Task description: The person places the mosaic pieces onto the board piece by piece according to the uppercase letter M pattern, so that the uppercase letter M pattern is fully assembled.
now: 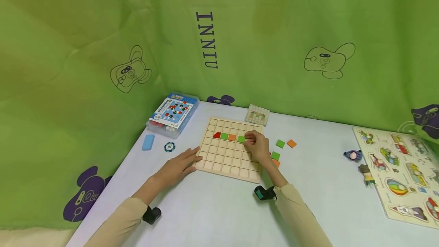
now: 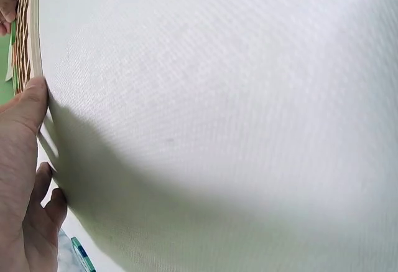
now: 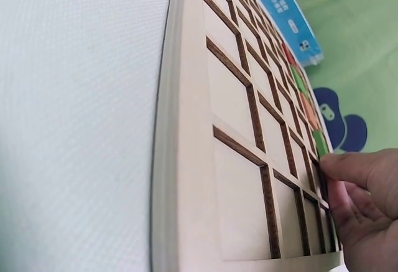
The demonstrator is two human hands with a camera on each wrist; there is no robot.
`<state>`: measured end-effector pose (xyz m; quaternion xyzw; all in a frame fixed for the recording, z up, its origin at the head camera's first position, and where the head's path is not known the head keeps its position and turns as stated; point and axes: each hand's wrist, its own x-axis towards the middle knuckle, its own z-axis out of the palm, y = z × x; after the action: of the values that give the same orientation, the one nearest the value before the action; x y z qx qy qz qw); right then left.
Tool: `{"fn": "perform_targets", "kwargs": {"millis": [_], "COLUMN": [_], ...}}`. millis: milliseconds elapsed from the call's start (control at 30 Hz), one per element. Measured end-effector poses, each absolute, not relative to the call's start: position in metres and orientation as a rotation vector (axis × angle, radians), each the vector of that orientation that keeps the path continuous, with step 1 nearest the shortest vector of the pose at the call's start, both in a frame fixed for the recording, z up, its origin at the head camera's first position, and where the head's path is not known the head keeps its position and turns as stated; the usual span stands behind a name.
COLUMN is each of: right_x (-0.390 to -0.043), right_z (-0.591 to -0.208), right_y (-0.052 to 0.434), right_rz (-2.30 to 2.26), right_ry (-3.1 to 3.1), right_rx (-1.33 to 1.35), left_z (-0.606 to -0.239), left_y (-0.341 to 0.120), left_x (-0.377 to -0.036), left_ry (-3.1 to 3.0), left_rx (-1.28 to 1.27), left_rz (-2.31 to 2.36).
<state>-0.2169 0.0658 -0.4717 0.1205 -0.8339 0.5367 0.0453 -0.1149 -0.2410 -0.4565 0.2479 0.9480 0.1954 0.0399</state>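
A wooden grid board [image 1: 227, 160] lies on the table. One row holds a red quarter-round piece [image 1: 217, 135], a green tile [image 1: 224, 136], an orange tile [image 1: 232, 137] and a second green tile [image 1: 241, 139]. My right hand [image 1: 258, 146] reaches over the board's right side, thumb and fingertips close together against that second green tile. Whatever lies beneath those fingertips is hidden. My left hand [image 1: 178, 166] rests at the board's left edge with fingers extended; in the left wrist view its thumb [image 2: 34, 101] touches the wooden rim.
Loose green [image 1: 280, 143] and orange tiles [image 1: 292, 143] lie right of the board, some partly behind the right arm. A pattern card [image 1: 257, 115] stands behind it. Leftward are a boxed kit [image 1: 173, 113], a blue block [image 1: 148, 142] and a chip [image 1: 169, 147]. A picture puzzle [image 1: 394, 178] lies far right.
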Motion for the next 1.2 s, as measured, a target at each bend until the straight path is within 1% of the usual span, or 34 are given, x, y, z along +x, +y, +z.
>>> {"fn": "perform_targets", "kwargs": {"millis": [333, 767, 967, 1100, 1200], "right_x": [-0.219, -0.223, -0.221, -0.218, -0.21], "right_z": [-0.471, -0.467, -0.461, -0.459, -0.457], "right_y": [0.063, 0.066, 0.069, 0.079, 0.097], "right_rz": [1.662, 1.551, 1.564, 1.637, 1.707], "right_ry": [-2.523, -2.601, -2.622, -2.593, -2.557], "right_rx": [0.385, 0.451, 0.433, 0.438, 0.423], "left_z": [-0.458, -0.459, -0.461, -0.461, -0.459], "left_y": [-0.241, -0.24, -0.241, -0.241, -0.241], "left_x": [-0.115, -0.116, -0.116, -0.116, -0.115], "left_ry": [2.921, 2.927, 2.955, 2.957, 2.945], "left_rx": [0.769, 0.788, 0.812, 0.813, 0.799], "left_rz": [0.642, 0.675, 0.685, 0.689, 0.681]}}
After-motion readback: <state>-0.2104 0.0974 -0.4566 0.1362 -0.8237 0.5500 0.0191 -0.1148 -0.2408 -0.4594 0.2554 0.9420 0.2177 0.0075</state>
